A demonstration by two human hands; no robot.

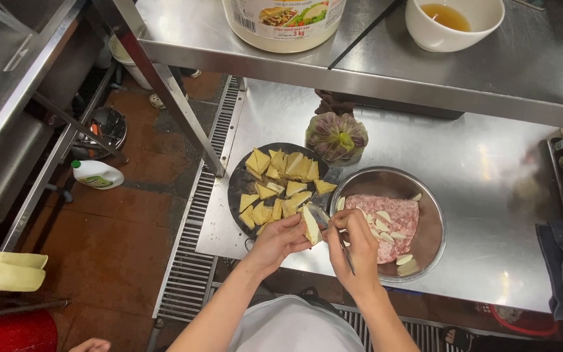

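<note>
The fingers (292, 227) of the left hand (280, 240) are closed around a yellow tofu piece (311, 225), held between the dark plate (237, 189) and the metal bowl (433, 215) of minced meat (392, 215). The right hand (356, 244) pinches a thin metal utensil (345, 251), touching the piece.

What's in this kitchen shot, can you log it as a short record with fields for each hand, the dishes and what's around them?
left hand: holds a tofu triangle
right hand: holds a thin metal utensil at the triangle
dark plate: piled with more tofu triangles
metal bowl: pink minced meat, pale scraps on top
behind the plate: bagged purple vegetables
surface: steel table
shelf above: white bowl of amber liquid
</note>
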